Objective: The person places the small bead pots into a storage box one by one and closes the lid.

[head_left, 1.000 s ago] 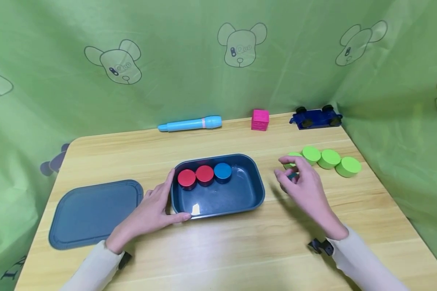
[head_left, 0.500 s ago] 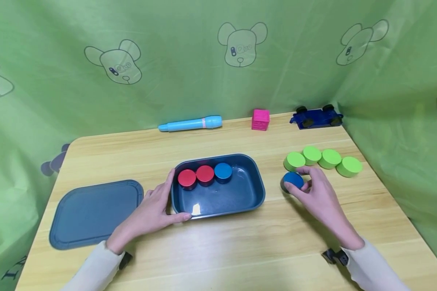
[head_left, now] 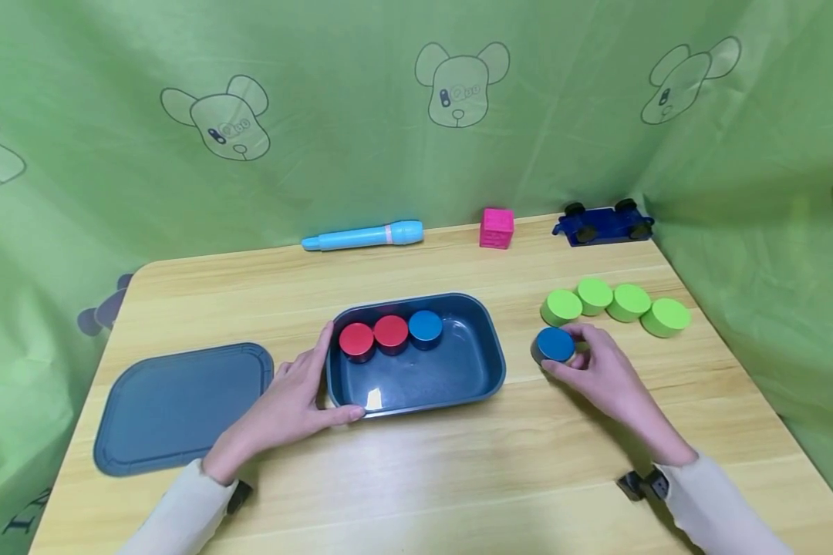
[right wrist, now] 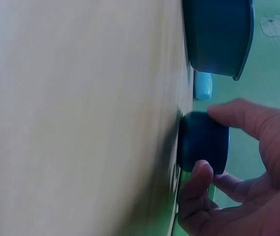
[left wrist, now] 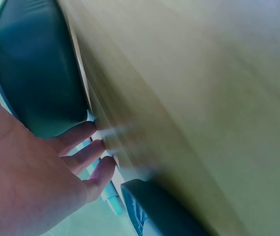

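In the head view my left hand (head_left: 288, 405) rests against the left end of a dark blue plastic box (head_left: 416, 385), thumb along the front rim and index finger at the back corner. Its other fingers are loosely extended in the left wrist view. Inside the box stand two red round blocks (head_left: 391, 333) and one blue-topped one, in a row along the back wall. To the right of the box, my right hand (head_left: 607, 374) pinches another blue round block (right wrist: 204, 142) between thumb and fingers, low at the table top.
Several lime-green round blocks (head_left: 628, 303) stand in a row just behind the right hand. A flat dark lid (head_left: 187, 405) lies left of the box. Along the back edge are a light-blue microphone-shaped toy (head_left: 361, 237), a pink cube (head_left: 496, 229) and a blue toy car chassis (head_left: 602, 226).
My right hand has come down and a little rightward, uncovering the nearest green block, and the blue round block has shifted slightly left with it. The left hand and box stay put.
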The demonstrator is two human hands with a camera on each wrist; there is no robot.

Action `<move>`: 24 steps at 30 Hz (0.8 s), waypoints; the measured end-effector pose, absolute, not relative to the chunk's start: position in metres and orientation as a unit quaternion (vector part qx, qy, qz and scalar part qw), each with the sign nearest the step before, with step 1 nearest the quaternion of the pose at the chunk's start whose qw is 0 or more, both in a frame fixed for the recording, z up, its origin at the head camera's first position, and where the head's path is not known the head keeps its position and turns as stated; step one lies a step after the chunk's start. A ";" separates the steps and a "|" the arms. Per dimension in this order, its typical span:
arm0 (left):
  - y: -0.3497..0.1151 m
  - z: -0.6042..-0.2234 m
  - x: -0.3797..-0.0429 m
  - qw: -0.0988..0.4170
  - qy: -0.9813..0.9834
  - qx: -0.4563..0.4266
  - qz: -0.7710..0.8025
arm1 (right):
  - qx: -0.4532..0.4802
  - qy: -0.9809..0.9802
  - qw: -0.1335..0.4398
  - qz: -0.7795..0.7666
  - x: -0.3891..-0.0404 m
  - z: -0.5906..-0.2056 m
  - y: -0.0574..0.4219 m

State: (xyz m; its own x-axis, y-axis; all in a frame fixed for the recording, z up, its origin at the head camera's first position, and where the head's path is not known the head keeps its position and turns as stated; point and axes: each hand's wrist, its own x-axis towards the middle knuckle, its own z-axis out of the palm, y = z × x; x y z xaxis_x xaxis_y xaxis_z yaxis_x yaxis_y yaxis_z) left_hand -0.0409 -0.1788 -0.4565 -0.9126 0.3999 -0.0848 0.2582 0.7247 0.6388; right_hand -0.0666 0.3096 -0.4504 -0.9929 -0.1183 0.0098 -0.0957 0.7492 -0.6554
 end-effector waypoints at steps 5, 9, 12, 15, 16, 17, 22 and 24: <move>-0.178 -0.457 -0.040 0.108 0.922 0.181 0.324 | -0.055 0.935 0.026 -0.350 -0.066 -0.448 0.305; -0.179 -0.456 -0.040 0.106 0.923 0.180 0.323 | -0.052 0.927 0.035 -0.369 -0.066 -0.443 0.301; -0.178 -0.456 -0.040 0.107 0.923 0.180 0.322 | -0.054 0.923 0.037 -0.378 -0.066 -0.438 0.297; -0.178 -0.457 -0.040 0.106 0.923 0.180 0.322 | -0.059 0.920 0.033 -0.385 -0.068 -0.432 0.291; -0.178 -0.456 -0.040 0.105 0.924 0.180 0.322 | -0.062 0.919 0.029 -0.389 -0.069 -0.429 0.288; -0.178 -0.456 -0.040 0.104 0.924 0.180 0.322 | -0.065 0.916 0.024 -0.394 -0.070 -0.427 0.286; -0.178 -0.456 -0.040 0.101 0.925 0.181 0.319 | -0.089 0.901 -0.012 -0.425 -0.077 -0.419 0.271; -0.177 -0.456 -0.040 0.100 0.925 0.181 0.319 | -0.098 0.894 -0.018 -0.436 -0.080 -0.418 0.264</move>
